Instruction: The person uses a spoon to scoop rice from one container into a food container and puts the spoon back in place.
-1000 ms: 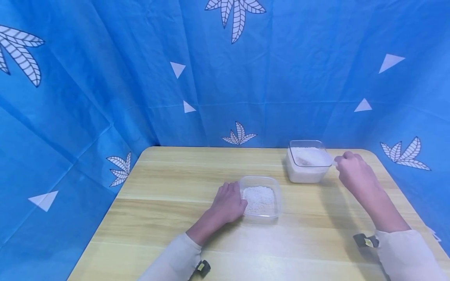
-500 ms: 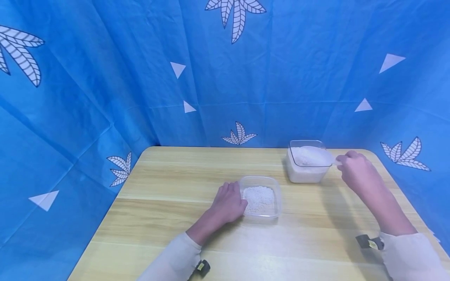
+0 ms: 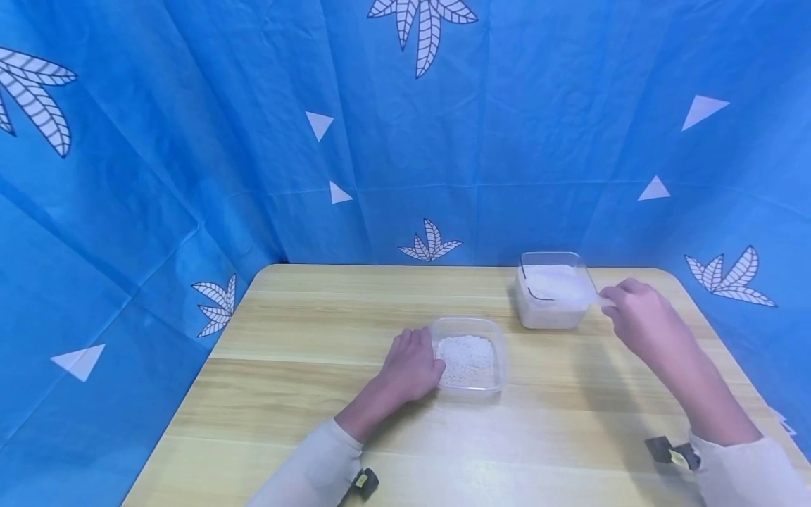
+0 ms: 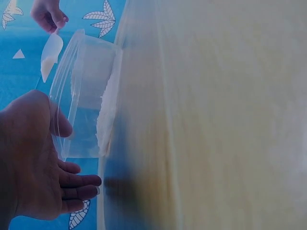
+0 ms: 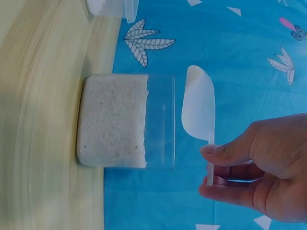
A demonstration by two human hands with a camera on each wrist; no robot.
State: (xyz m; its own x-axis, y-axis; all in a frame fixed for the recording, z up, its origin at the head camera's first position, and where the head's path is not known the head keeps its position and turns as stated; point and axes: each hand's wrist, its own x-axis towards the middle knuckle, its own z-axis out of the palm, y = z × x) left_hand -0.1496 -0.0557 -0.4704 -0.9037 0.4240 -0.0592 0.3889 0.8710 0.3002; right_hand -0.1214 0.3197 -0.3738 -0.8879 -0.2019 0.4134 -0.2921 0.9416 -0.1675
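My left hand holds the left side of a low clear plastic container. A layer of white powder lies in it. In the left wrist view the thumb shows through the clear wall, and the other fingers reach out below. My right hand pinches the handle of a white plastic scoop between thumb and fingers. Some powder shows at the scoop's tip in the left wrist view. The scoop hangs above the rim of a taller clear box, which is more than half full of pale powder.
The light wooden table has rounded far corners. A blue curtain with white leaf and triangle prints hangs behind and at the sides. The taller box stands near the table's far right, behind and right of the low container.
The scoop has come up out of the powder in the taller box and now hangs above its rim. My right hand has shifted slightly toward me. The left hand and low container stay still.
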